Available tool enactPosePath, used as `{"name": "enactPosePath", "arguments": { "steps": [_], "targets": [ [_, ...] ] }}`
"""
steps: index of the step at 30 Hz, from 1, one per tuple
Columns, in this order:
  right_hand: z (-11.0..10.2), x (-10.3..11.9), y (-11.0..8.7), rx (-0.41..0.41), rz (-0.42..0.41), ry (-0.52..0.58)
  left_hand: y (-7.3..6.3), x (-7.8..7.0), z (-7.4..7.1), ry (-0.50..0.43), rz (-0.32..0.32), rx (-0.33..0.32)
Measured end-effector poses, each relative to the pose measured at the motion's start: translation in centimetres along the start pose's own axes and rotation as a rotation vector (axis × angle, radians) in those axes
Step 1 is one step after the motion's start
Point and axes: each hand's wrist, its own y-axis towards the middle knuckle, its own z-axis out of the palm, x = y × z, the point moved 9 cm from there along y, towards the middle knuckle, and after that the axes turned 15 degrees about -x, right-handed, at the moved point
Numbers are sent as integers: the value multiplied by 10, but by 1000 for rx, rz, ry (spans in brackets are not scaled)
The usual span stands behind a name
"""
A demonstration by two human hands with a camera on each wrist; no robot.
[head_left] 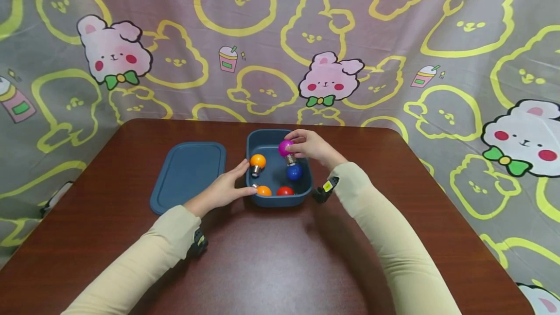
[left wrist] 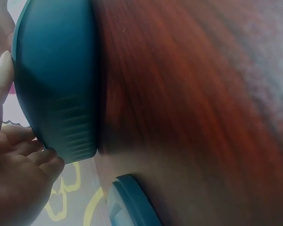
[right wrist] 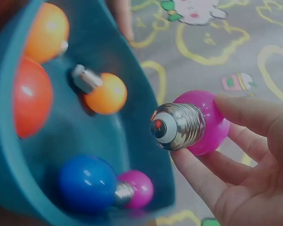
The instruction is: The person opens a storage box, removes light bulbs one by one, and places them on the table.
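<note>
In the head view, your right hand (head_left: 309,145) had the larger magenta light bulb (head_left: 285,148) pinched between thumb and fingertips, opened only as wide as the globe, over the far right part of the blue storage box (head_left: 280,201). Your left hand (head_left: 226,187) was spread wide against the box's left side, thumb at the near corner and fingers farther along, holding no bulb; it probably steadied the box. Nearer you than the pinch, and below it, lay the blue bulb (head_left: 294,172); the red bulb (head_left: 285,191) was by the near wall, with one orange bulb (head_left: 264,191) beside your left thumb and another orange bulb (head_left: 257,161) just inside from your left fingers. The flat blue lid (head_left: 190,176) lay on the table (head_left: 262,256), left of that hand, perhaps to leave the box's mouth free.

In the left wrist view, your thumb met the rim and your fingers bent lightly against the ridged outer wall, bracing rather than clasping, it seemed.

In the right wrist view, your grip was on the globe, leaving the metal screw base (right wrist: 181,125) exposed, likely because the round end suited the fingertips. Below it, a smaller-looking magenta bulb (right wrist: 140,188) sat beside the blue one.
</note>
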Motion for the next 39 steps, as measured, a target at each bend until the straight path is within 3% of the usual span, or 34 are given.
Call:
{"name": "enactPosePath", "arguments": {
  "steps": [10,18,30,39],
  "targets": [
    [-51,-9,6,-116,24,46,-2,-3,-2,2,16,2],
    [-77,-30,11,-169,47,107,-2,-3,-2,7,4,10],
    [-88,-72,19,-205,46,64,-2,-3,-1,7,-9,22],
    [-88,-95,16,-212,55,-49,-2,-2,-1,8,-8,21]
  ]
}}
